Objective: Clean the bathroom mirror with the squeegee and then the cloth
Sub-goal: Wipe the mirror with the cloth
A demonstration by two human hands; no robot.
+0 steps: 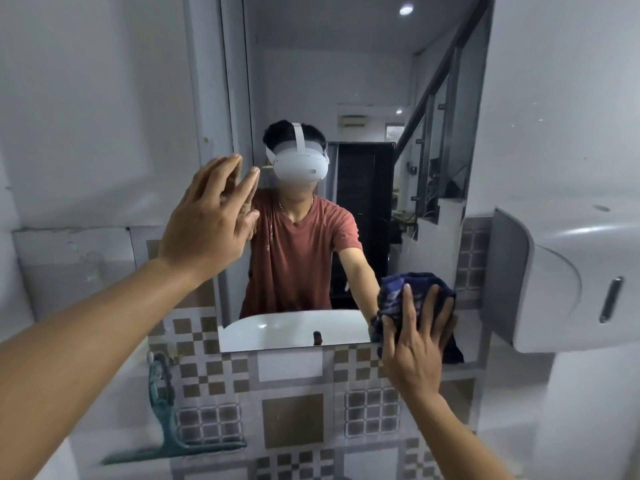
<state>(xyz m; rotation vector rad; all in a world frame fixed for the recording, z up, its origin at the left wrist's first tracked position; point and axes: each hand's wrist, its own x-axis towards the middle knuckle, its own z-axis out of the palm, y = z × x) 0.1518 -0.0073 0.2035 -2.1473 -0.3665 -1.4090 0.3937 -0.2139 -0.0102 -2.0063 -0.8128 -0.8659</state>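
The bathroom mirror (363,81) hangs on the wall straight ahead, reflecting a person in a red shirt. My right hand (415,341) presses a dark blue cloth (401,289) flat against the mirror's lower right corner, fingers spread over it. My left hand (211,216) is raised with fingers apart at the mirror's left edge and holds nothing. A teal squeegee (166,420) leans upright against the tiled wall at lower left, blade down, apart from both hands.
A white dispenser (554,278) juts from the right wall close to the cloth. Checked brown and white tiles (294,393) run below the mirror. The white sink shows only as a reflection (287,327).
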